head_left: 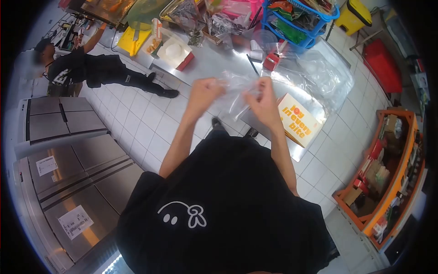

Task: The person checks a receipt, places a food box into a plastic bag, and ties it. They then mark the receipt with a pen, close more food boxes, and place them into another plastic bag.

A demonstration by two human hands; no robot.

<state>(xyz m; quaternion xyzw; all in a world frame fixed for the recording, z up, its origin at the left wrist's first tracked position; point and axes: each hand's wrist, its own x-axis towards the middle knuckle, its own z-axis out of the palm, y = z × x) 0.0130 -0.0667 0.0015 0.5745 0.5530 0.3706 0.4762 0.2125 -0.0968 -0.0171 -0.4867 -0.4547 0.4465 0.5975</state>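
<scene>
Between my two hands a clear plastic bag (pixel 237 93) is stretched, blurred by motion. My left hand (pixel 206 93) is closed on the bag's left side. On its right side, my right hand (pixel 263 98) pinches the film with curled fingers. Just right of my right hand, a printed cardboard box (pixel 301 121) lies on the steel table (pixel 205 57). More clear plastic bags (pixel 319 75) are spread behind that box. A red tape dispenser (pixel 271 61) sits beyond my right hand.
A food box (pixel 175 51), a yellow board with a knife (pixel 133 42) and blue baskets (pixel 296 23) stand along the table. At left another person (pixel 86 68) works near steel refrigerators (pixel 68 169). An orange shelf (pixel 378 169) is at right.
</scene>
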